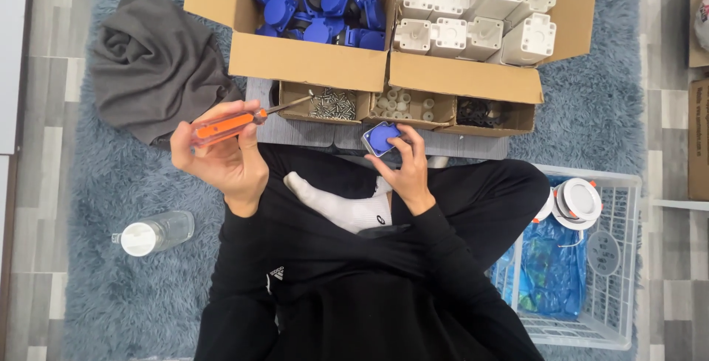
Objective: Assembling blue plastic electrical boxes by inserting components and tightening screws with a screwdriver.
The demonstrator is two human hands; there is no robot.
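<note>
**Two hands, two things: a screwdriver and a blue part**

Two hands work above crossed legs in black trousers, on a shaggy blue-grey rug (111, 184). Far left lies a crumpled grey cloth (155, 62), and below it a clear plastic bottle (155, 232) on its side with a white cap.

The left hand (221, 154) is curled around a screwdriver (233, 125) with an orange handle — fingers wrapped on the grip, the metal shaft pointing right toward a small tray of screws (332, 104). Just above that tray stands a cardboard box (303, 58) filled with blue plastic parts.

Right of centre, the right hand (406, 169) pinches a blue square part (381, 138) between thumb and fingertips, held just in front of the low trays. Beside the screws sits a tray of pale round pieces (402, 104), then one of black pieces (480, 112). Above them an open box holds white plastic blocks (480, 18).

Far right stands a white wire basket (628, 258) — blue plastic bags and round white items lie inside.
</note>
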